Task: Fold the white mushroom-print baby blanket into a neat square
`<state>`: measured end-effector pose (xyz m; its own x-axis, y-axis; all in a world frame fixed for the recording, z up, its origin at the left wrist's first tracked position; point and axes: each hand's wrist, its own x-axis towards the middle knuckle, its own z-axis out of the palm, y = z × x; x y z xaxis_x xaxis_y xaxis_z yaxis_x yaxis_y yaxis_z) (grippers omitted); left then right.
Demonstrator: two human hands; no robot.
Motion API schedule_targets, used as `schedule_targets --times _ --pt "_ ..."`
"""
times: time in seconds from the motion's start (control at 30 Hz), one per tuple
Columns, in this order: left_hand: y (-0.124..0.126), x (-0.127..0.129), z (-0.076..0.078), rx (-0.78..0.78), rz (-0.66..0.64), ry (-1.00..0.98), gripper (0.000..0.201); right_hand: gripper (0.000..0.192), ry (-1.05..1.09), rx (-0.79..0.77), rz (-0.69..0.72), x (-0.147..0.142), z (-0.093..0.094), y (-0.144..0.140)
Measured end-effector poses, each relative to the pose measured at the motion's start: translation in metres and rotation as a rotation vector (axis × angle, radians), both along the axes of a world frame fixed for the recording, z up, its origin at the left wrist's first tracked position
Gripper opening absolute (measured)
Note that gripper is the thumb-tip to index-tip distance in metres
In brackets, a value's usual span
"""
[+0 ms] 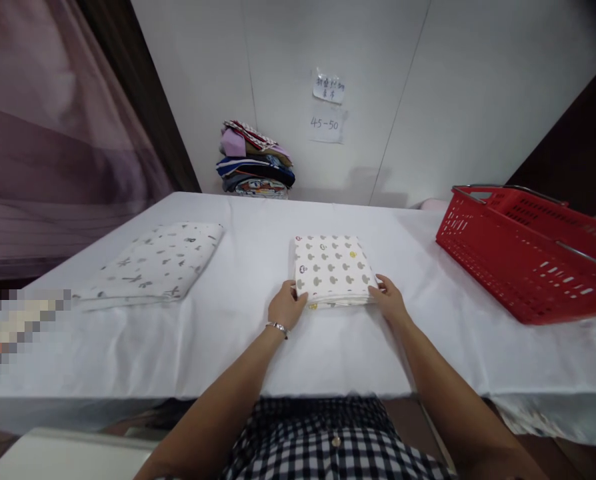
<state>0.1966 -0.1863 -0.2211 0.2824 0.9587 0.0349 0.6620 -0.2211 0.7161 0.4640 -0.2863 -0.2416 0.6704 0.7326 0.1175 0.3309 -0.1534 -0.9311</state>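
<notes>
A white cloth with a grey mushroom print (333, 263) lies folded into a neat, layered square on the table. My left hand (287, 305) grips its near left corner, thumb on top and the other fingers at the side and partly hidden. At the near right corner, my right hand (389, 298) pinches the layers with the thumb over the edge. Farther left lies another folded white cloth (158, 260) with small grey figures on it, apart from both hands.
A red plastic basket (523, 260) with metal handles stands on the right of the white-covered table (258, 267). Behind the far edge rises a pile of folded fabrics (255, 163) against the wall. Paper notes (327, 125) hang above. A pinkish curtain (53, 133) borders the left side.
</notes>
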Motion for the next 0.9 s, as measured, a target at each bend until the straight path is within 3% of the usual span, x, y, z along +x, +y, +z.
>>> schedule_targets --times 0.13,0.27,0.37,0.5,0.57,0.73,0.9 --pt "-0.014 -0.001 0.002 -0.041 -0.074 -0.03 0.031 0.05 -0.032 0.028 0.004 0.016 0.0 -0.002" --pt "-0.016 -0.004 0.003 -0.094 -0.151 -0.112 0.022 0.042 -0.466 -0.11 0.014 0.019 0.017 -0.008" --pt "-0.005 -0.004 0.005 -0.108 -0.113 -0.167 0.023 0.042 -0.744 -0.013 0.09 -0.003 0.041 0.001" --pt "0.01 0.002 0.006 -0.062 -0.075 -0.153 0.022 0.04 -0.818 0.134 0.289 -0.047 0.062 0.032" --pt "0.011 0.005 0.006 -0.056 -0.065 -0.167 0.022 0.043 -0.848 0.069 0.359 -0.062 0.06 0.049" --pt "0.01 0.001 -0.001 -0.044 -0.086 -0.3 0.028 0.049 -0.91 -0.348 0.482 -0.073 0.031 0.074" --pt "0.018 0.002 -0.008 -0.102 -0.025 -0.317 0.023 0.051 -0.921 -0.395 0.496 -0.069 0.02 0.074"
